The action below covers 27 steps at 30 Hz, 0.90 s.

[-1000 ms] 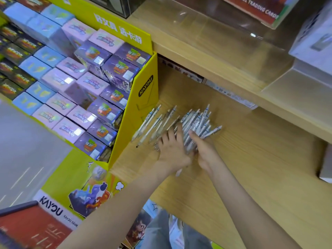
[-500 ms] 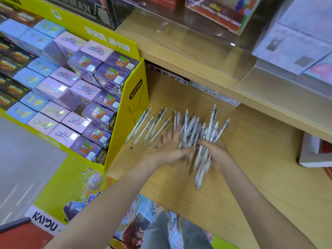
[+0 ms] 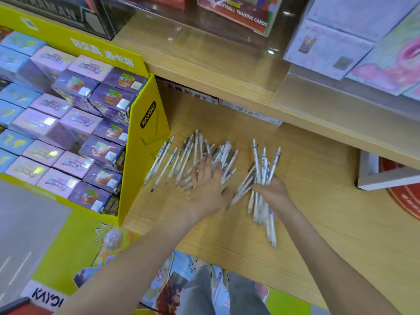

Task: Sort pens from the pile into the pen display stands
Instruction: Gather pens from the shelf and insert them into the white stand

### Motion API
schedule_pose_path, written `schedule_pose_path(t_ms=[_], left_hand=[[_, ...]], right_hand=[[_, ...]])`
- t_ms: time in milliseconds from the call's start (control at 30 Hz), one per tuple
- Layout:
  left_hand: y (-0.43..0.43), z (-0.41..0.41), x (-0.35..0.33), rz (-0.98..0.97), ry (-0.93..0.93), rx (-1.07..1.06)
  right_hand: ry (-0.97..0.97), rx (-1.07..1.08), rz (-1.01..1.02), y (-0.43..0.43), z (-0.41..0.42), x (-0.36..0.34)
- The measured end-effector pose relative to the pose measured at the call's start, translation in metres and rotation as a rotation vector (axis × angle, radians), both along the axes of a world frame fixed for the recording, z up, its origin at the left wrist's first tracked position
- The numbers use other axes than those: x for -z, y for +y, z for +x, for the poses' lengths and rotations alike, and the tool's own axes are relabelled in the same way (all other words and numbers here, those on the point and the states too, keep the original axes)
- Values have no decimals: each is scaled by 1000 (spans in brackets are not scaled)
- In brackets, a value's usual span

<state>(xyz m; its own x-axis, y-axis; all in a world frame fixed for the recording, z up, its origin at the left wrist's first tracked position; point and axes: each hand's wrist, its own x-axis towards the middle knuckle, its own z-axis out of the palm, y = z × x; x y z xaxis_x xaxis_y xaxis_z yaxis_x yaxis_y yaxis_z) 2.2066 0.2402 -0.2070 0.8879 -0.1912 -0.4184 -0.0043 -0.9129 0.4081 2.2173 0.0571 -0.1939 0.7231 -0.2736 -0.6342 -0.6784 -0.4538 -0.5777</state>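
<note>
A pile of white pens point(image 3: 181, 159) lies spread on the wooden shelf point(image 3: 318, 223), just right of the yellow display. My left hand point(image 3: 206, 185) rests flat on the near edge of that pile, fingers apart. My right hand point(image 3: 272, 193) is closed around a bundle of pens point(image 3: 261, 178) that sticks out above and below the fist, lifted a little to the right of the pile. No pen display stand is in sight.
A yellow cardboard display point(image 3: 145, 137) full of small card boxes stands at the left. An upper wooden shelf point(image 3: 227, 71) overhangs the back, carrying trading-card boxes. A white tray point(image 3: 386, 176) sits at the right. My legs show below the shelf edge.
My right hand has pulled a bundle of pens out of the pile and carried it to the right. My left hand has flattened onto the pens left behind.
</note>
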Motion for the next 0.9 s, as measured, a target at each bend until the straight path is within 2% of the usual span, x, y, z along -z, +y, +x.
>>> schedule_pose_path(t_ms=[167,300,433,500,533,600,633,700,800,900], left_hand=[[8,2,9,203,-114,46],[3,-3,13,174,10,132],[-17,-10,8,112,-67,80],[-28,-13,5,-48,-93,77],[-33,-14,1,-198,-70,75],[-46,-16,-10,-552,86,-19],[-51,-16,-17,-669,153,-77],[-63,-13,-24,-764,207,-139],[-73,-5,-38,-937,255,-181],[-80,-2,-55,-1084,246,-148]], right_hand=[[-7,84,-64,-10,-4,3],[-11,59,-8,-9,-5,6],[-59,114,97,-13,-8,3],[-126,90,97,-18,-14,1],[-162,69,107,-20,-17,-1],[-224,41,152,-19,-21,-11],[-244,35,186,-19,-23,-14],[-283,16,244,-17,-26,-21],[-453,-83,287,-13,-34,-21],[-565,-131,311,-8,-39,-29]])
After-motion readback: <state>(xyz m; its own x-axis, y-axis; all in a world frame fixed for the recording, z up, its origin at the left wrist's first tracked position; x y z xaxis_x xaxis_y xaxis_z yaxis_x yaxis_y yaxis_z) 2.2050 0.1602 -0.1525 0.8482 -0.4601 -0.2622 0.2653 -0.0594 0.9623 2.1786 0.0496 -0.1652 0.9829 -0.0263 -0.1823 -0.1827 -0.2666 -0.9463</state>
